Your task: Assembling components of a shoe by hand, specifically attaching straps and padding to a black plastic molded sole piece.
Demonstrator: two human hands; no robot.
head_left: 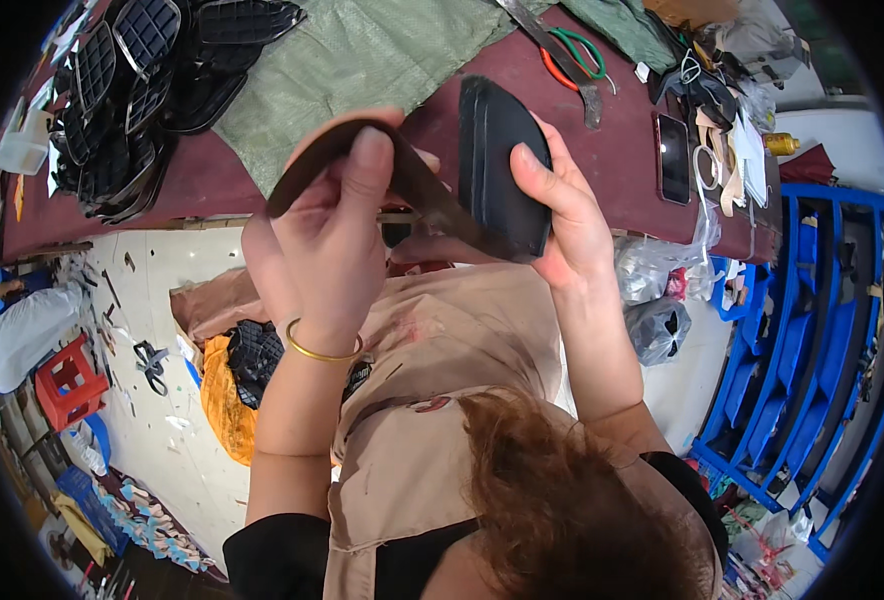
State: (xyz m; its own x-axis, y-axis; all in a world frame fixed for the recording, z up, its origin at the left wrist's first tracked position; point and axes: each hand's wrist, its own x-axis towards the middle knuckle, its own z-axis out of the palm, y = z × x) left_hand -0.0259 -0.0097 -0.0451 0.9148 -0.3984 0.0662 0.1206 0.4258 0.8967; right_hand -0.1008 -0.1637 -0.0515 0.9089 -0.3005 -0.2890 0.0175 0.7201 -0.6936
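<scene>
My left hand (327,215) is closed on a dark brown, flexible strip (417,195), its thumb pressed on the near face. The strip curves up over the fingers and runs down right to the lower edge of a thick black shoe sole piece (507,165). My right hand (567,200) grips that piece from the right, with the thumb on its smooth face and fingers behind. A ridged side of the piece faces left. Whether strip and sole piece are joined, I cannot tell. Both are held up in front of the table edge.
Black moulded soles (127,90) are heaped at the table's far left beside a green woven sheet (332,75). Scissors (574,60) and a phone (673,158) lie on the maroon tabletop (602,155). A blue rack (797,340) stands right, a red stool (69,382) left.
</scene>
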